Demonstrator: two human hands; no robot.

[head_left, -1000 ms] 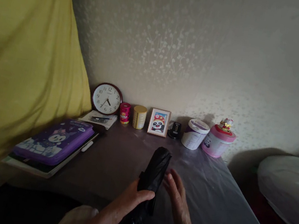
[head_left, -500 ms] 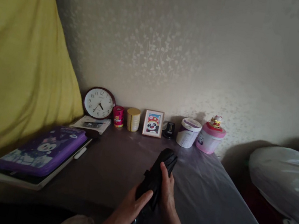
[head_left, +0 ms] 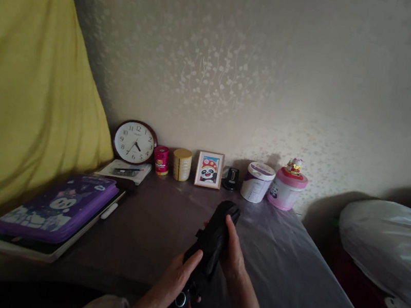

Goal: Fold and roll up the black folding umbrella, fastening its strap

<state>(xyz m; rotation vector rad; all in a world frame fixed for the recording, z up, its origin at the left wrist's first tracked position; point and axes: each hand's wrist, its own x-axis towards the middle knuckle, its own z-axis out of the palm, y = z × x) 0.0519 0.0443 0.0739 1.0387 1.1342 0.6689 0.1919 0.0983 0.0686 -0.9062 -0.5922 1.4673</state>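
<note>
A folded black umbrella [head_left: 211,241] is held slantwise over the near part of the table, its far end pointing away from me. My left hand [head_left: 178,277] grips its lower part, thumb lying along the top. Higher up on the other side, my right hand [head_left: 233,255] is closed round the cloth, its thumb pressed on the folds. A small strap tab sticks out at the umbrella's left. Below it a silvery ring [head_left: 181,299] shows near the dark handle, and a few fingertips peek out underneath.
Along the wall stand a clock [head_left: 135,142], a pink can [head_left: 161,161], a yellow-lidded can [head_left: 181,165], a panda picture frame [head_left: 209,170] and two tubs [head_left: 257,183]. A purple case [head_left: 60,207] lies on books at left by a yellow curtain [head_left: 31,95]. A white bag [head_left: 389,245] bulges at right.
My right hand has shifted slightly on the umbrella and its fingers wrap less visibly. The ring and the fingertips below now show more. The view has moved a little.
</note>
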